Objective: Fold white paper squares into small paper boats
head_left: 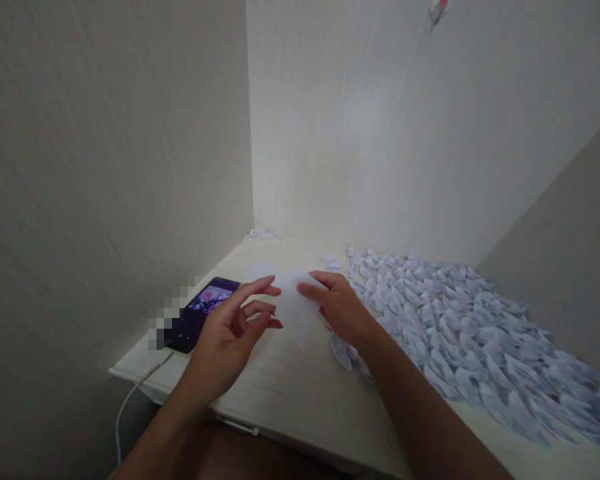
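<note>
My right hand (341,308) pinches a thin, translucent white petal-shaped sheet (299,313) between thumb and fingers above the table. The sheet's narrow end points down toward me. Just left of it, my left hand (229,339) holds nothing, its fingers curved and spread apart. Behind the hands lies a faint pale patch, perhaps more sheets (263,270). Many folded white petal-like pieces (445,320) cover the table to the right of my right hand, a few of them close to its wrist.
A lit phone (203,313) lies by the left wall, with a white cable (130,393) running off the table's front edge. Small white scraps (264,233) sit in the far corner. Walls enclose the pale table (290,393) at left, back and right.
</note>
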A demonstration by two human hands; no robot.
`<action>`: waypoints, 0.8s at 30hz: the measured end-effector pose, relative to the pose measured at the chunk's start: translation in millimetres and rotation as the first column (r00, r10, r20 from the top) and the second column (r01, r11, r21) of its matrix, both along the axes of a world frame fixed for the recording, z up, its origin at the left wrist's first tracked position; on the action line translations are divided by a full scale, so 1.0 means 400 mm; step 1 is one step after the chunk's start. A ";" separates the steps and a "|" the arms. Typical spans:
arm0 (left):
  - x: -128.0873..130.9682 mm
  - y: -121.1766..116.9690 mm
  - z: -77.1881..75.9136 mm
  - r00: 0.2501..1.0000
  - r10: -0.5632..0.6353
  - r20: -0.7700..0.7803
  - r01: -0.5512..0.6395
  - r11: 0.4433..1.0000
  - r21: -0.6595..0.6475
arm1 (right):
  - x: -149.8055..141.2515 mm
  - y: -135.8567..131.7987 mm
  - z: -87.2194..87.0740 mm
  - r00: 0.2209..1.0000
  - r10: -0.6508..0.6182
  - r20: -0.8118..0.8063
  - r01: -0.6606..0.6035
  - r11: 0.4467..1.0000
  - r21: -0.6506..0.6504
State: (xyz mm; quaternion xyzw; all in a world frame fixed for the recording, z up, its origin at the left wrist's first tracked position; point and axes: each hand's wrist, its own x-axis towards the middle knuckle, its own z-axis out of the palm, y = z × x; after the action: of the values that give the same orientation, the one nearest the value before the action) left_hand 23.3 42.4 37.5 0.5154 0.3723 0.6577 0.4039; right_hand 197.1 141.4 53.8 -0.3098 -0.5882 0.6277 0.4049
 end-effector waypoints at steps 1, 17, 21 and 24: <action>-0.004 -0.001 -0.001 0.997 -0.012 -0.076 0.013 1.000 0.017 | 0.004 -0.002 0.004 0.999 0.027 0.033 -0.028 0.999 0.019; 0.007 0.016 0.001 0.966 0.235 -0.108 -0.242 0.969 -0.057 | -0.006 -0.024 0.019 0.979 0.181 -0.097 -0.173 0.981 0.088; 0.000 0.018 -0.005 0.964 0.261 -0.055 -0.266 0.959 -0.094 | -0.019 -0.027 0.011 0.991 0.123 -0.045 -0.115 0.982 0.150; 0.000 0.019 -0.006 0.965 0.263 0.008 -0.260 0.959 -0.115 | -0.031 -0.022 -0.003 0.998 0.052 -0.022 -0.047 0.985 0.167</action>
State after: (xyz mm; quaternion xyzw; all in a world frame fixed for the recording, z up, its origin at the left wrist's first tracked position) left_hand 23.5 50.2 34.9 0.4304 0.4691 0.6891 0.3462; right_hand 184.7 132.6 52.6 -0.2517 -0.6408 0.5902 0.4215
